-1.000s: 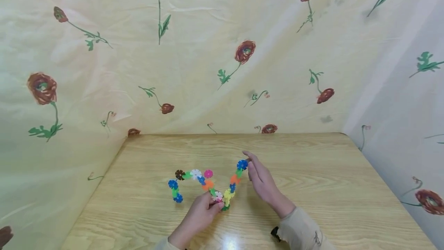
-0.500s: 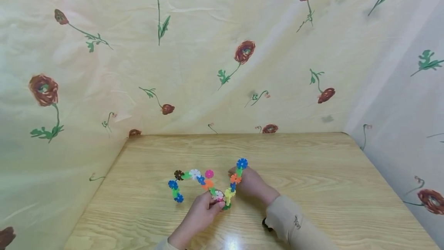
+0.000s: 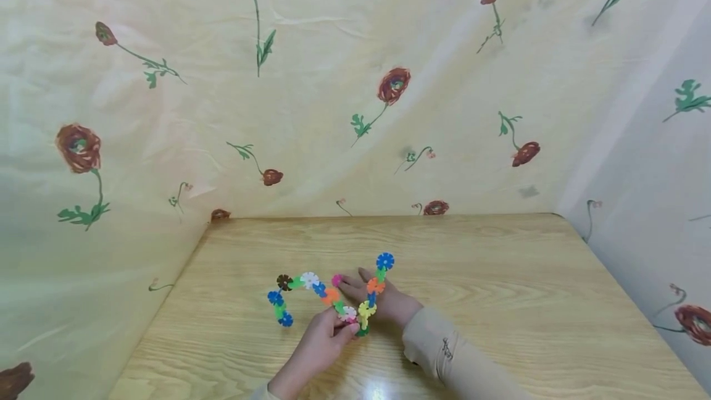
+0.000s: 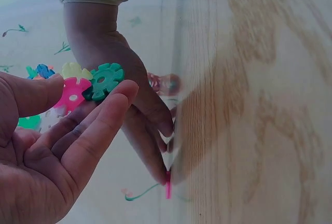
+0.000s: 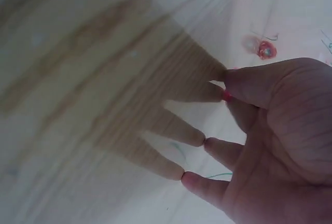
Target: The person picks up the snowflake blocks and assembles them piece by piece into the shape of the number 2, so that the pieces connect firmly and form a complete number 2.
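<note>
My left hand (image 3: pixel 326 336) pinches a zigzag chain of interlocking plastic snowflake discs (image 3: pixel 331 295) near its lowest bend, thumb and fingers at a pink disc (image 4: pixel 74 94) beside a dark green disc (image 4: pixel 106 81). The chain runs left to blue ends and up right to a blue disc (image 3: pixel 386 261). Behind the chain's right arm, my right hand (image 3: pixel 389 298) reaches low over the table, fingers spread, fingertips down at the surface. A loose pink disc (image 3: pixel 337 279) lies flat there, right at the index fingertip; in the right wrist view only a sliver of it shows.
The wood-grain table (image 3: pixel 500 301) has a far edge along a flower-printed cloth wall (image 3: pixel 311 91). The same cloth stands at the left and right sides. A beige sleeve (image 3: pixel 444 344) covers the right forearm.
My right hand has left the chain's blue top end and moved down and left behind the chain to the loose pink disc. My left hand keeps its hold on the chain.
</note>
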Demonstrator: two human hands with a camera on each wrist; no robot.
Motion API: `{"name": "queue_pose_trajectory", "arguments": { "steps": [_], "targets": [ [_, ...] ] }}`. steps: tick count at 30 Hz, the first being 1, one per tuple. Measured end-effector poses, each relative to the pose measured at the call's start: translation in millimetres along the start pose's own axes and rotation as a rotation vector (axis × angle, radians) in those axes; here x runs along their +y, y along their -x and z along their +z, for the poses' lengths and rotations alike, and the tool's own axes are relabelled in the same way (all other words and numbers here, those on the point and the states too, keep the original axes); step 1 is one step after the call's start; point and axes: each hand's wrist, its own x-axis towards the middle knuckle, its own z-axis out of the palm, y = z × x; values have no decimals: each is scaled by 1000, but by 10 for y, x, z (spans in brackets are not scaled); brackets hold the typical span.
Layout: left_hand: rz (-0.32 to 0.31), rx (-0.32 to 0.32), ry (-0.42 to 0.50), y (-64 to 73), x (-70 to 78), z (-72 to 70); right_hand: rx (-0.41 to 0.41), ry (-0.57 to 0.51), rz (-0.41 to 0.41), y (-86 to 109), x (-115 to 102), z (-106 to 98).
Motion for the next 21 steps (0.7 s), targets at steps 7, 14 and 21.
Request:
{"name": "queue_pose_trajectory", "arguments": {
  "steps": [7,14,21],
  "targets": [
    [43,33,-40,-3,-11,18,111,82,127,208,39,-46],
    [40,24,-30,-9,-15,22,269,196,130,368,220,8],
    [33,23,-32,3,-20,42,277,85,187,395,299,59]
  ]
}}
